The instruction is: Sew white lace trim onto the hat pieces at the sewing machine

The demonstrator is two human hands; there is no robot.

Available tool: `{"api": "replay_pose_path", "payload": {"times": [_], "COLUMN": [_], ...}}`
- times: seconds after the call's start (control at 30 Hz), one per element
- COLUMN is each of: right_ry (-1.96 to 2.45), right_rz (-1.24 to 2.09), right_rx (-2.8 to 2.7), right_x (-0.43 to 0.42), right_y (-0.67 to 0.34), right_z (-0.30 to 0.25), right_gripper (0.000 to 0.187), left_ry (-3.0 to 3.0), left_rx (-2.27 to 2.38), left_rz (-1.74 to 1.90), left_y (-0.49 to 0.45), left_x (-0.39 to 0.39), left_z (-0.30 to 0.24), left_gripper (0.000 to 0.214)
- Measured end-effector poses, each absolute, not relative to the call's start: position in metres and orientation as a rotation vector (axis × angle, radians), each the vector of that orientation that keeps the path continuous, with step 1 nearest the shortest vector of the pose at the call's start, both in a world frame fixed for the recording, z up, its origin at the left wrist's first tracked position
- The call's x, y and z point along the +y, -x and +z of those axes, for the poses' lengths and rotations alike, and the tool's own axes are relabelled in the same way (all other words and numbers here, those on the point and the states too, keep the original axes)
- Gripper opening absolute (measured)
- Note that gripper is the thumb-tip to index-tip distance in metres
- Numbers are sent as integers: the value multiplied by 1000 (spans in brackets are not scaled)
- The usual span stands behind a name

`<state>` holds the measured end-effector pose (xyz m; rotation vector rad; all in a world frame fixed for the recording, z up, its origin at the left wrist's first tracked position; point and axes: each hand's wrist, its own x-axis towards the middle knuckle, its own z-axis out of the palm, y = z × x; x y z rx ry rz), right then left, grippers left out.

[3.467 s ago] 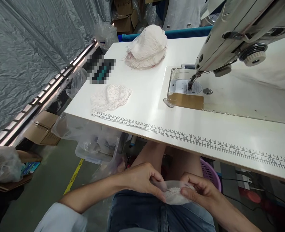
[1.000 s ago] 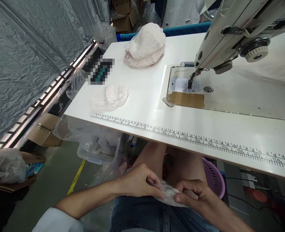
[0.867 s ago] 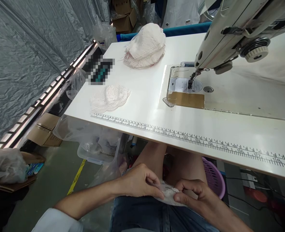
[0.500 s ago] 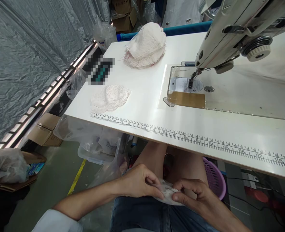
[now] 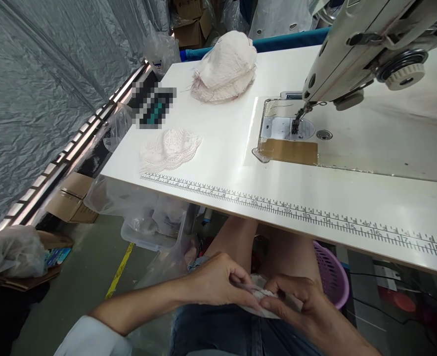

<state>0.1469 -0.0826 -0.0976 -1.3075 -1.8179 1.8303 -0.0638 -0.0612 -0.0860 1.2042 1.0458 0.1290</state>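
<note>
Over my lap, a small sheer white piece of fabric (image 5: 261, 294) is stretched between my two hands. My left hand (image 5: 220, 283) pinches its left side between thumb and fingers. On the other side, my right hand (image 5: 297, 299) grips the fabric with thumb and bent forefinger. The two thumbs are close together, and part of the cloth is hidden behind the fingers. On the white table above lies a lacy white scalloped piece (image 5: 172, 148). Farther back sits a stack of cream fabric pieces (image 5: 226, 69) with frayed edges.
A sewing machine (image 5: 352, 59) stands on the right of the white table (image 5: 218, 148), with a printed ruler (image 5: 253, 201) along the front edge. Below are a purple basket (image 5: 333, 279) and a clear plastic bin (image 5: 150, 237). Cardboard boxes (image 5: 72, 198) stand at left.
My left thumb has moved right, nearer my right thumb, and the fabric between them is more bunched. The view has shifted slightly.
</note>
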Motion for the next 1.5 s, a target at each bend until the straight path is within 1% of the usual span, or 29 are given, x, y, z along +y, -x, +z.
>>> {"api": "replay_pose_path", "payload": {"times": [0.1, 0.2, 0.4, 0.5, 0.7, 0.93, 1.13, 1.27, 1.5], "right_ry": [1340, 1366, 1231, 1225, 1339, 1316, 1324, 1324, 1290], "right_rz": [1794, 1779, 1796, 1829, 1929, 1966, 2008, 2048, 2147], "right_rx": [-1873, -1917, -1861, -1795, -1661, -1640, -1544, -1495, -1358], "right_x": [-84, -86, -88, -87, -84, -84, -82, -81, -83], "right_y": [-149, -151, -151, -151, -149, -150, -147, -144, -147], "right_z": [-99, -99, -98, -99, -103, -104, -102, -104, -107], "right_gripper": [20, 22, 21, 24, 36, 29, 34, 36, 32], "left_ry": [-1179, -1213, -1241, -1267, -1288, -1261, -1293, -1326, -1297], "left_rx": [1038, 1039, 1058, 1053, 1050, 1063, 1074, 1060, 1030], "left_rz": [137, 131, 124, 131, 144, 112, 77, 77, 62], "left_y": [63, 63, 62, 63, 64, 62, 63, 64, 70], "left_x": [-63, -63, -62, -62, -61, -62, -61, -60, -57], "left_z": [-87, -83, -79, -79, -80, -77, -76, -75, -74], "left_gripper": [33, 29, 29, 28, 27, 30, 31, 28, 27]}}
